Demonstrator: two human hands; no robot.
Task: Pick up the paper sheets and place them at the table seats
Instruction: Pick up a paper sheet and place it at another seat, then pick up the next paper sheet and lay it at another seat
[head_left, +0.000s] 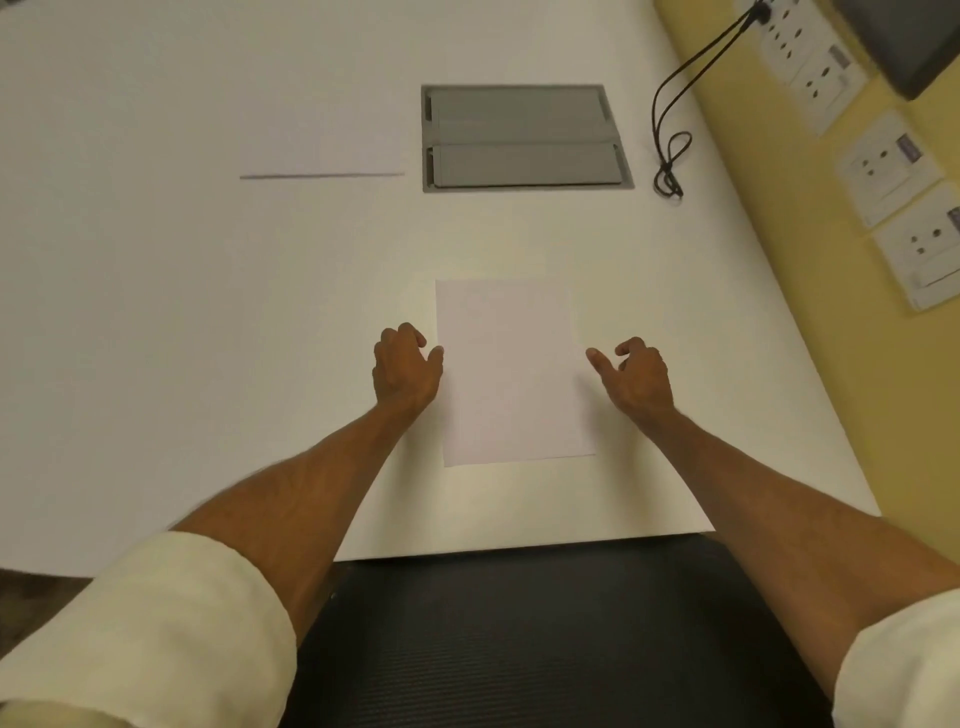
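A white paper sheet (511, 371) lies flat on the white table (208, 312), near its front edge. My left hand (405, 366) rests at the sheet's left edge with its thumb tip touching the paper and its fingers loosely curled. My right hand (636, 371) hovers just right of the sheet, fingers loosely curled, thumb pointing at the paper's right edge, holding nothing. Farther back on the left lies a stack of white paper (322, 156), its front edge showing as a dark line.
A grey flap-covered cable box (524, 137) is set into the table behind the sheet. A black cable (670, 156) runs along the right side to wall sockets (883, 166) on the yellow wall. A black chair back (519, 623) stands below the table's front edge.
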